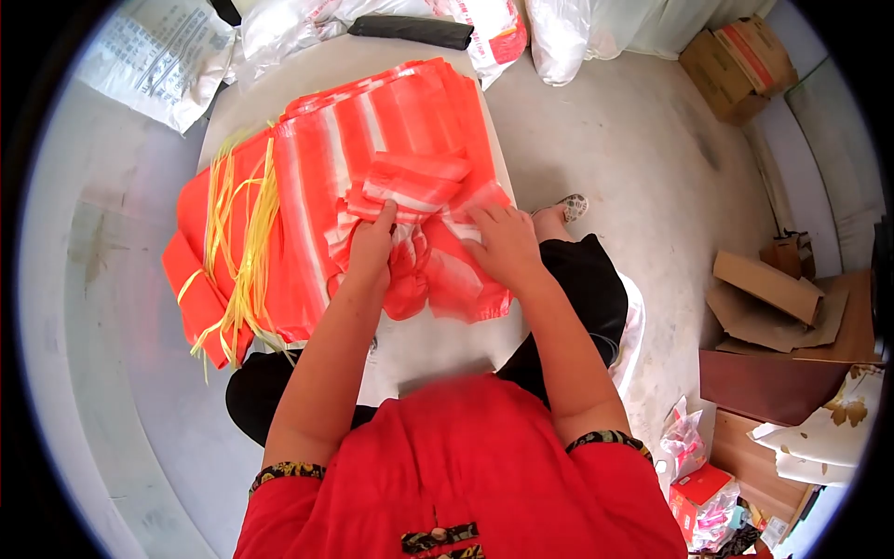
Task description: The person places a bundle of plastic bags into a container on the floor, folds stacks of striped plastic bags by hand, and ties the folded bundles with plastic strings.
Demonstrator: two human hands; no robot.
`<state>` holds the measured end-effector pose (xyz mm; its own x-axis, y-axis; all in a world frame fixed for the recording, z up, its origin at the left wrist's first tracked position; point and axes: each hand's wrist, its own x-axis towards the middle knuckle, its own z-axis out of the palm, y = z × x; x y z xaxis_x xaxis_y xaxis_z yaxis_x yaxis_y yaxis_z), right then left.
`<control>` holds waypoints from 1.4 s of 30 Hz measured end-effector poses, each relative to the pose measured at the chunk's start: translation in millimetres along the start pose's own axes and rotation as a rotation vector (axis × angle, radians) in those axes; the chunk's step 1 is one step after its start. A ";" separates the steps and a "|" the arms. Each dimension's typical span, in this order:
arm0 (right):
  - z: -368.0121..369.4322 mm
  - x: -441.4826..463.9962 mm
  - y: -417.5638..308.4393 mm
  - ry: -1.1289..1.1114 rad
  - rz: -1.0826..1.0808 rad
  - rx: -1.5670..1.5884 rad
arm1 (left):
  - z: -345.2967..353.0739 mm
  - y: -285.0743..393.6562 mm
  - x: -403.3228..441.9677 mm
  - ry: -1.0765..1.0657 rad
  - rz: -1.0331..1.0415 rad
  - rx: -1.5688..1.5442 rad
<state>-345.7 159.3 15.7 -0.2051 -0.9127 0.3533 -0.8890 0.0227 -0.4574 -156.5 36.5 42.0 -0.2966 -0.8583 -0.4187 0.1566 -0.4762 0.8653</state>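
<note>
Bunched sheet: the red-and-white striped sheet [410,182] lies crumpled between your two hands, on top of the pile and towards your side of the desk [298,74]

Left hand: your left hand [371,247] is at the left side of the bunched sheet, pinching a fold of it (the thumb side shows, the fingers beneath are partly hidden)

Right hand: your right hand [507,244] rests on the right side of the same sheet, fingers a little spread over it (they are blurred, so you cannot tell whether they grip)

Striped pile: the pile of striped sheets [321,158] lies flat under the bunched one, its layered edges showing at the far side

Yellow strings: a loose bundle of yellow strings [247,256] lies across the left part of the pile, its ends hanging at the near left corner

Red fold: plain red material [194,279] sticks out beyond the strings at the left

Far end: a black roll [410,32] lies at the far edge of the desk, near white plastic bags [289,26], with a printed sack [154,61] to the left

Right side: cardboard boxes [740,67] stand on the floor [643,140] far off, and an open carton [773,293] is nearer you (flaps up)
</note>
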 end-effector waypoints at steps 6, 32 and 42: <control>-28.4 -6.1 -21.0 -0.349 0.117 -0.090 | -2.0 -3.4 3.6 0.008 -0.012 -0.004; -55.8 3.7 -57.1 -0.799 0.039 0.008 | -10.8 -6.2 9.1 -0.024 -0.051 0.033; -3.6 14.5 -35.1 -0.237 0.028 0.422 | -3.0 6.6 1.2 -0.017 -0.060 -0.014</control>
<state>-318.9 146.7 39.8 -0.0846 -0.9830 0.1628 -0.6303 -0.0738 -0.7728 -153.0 31.8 46.4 -0.3216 -0.8248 -0.4651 0.1507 -0.5295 0.8348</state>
